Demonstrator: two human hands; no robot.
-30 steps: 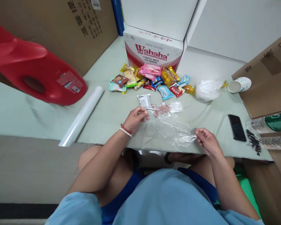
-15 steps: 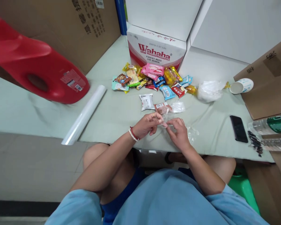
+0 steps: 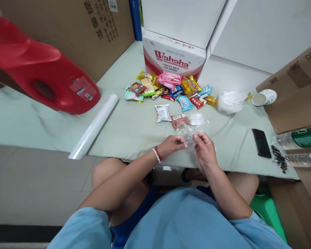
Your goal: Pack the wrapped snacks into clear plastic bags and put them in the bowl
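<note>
A crumpled clear plastic bag [image 3: 189,133] is stretched between my two hands above the table's front edge. My left hand [image 3: 174,144] pinches its left side, fingers curled in. My right hand [image 3: 204,147] grips the other side between thumb and fingers, and part of the film hangs down below it. Just beyond the bag lie a brown snack packet [image 3: 179,121], a white printed packet [image 3: 163,113] and a folded clear wrapper [image 3: 196,119]. Farther back is a heap of wrapped snacks [image 3: 169,86] in several colours.
A red jug [image 3: 41,69] and a white plastic roll [image 3: 94,126] are on the left. A white Wahaba-style water carton [image 3: 175,57] stands behind the snacks. Rightward are a white plastic bundle [image 3: 232,102], a paper cup [image 3: 264,97], a phone [image 3: 261,143] and plastic bottles [image 3: 305,137].
My hands have moved slightly apart, the right one turning upward. The clear bag is now spread wider between them, and the film that lay right of my hand has been lifted.
</note>
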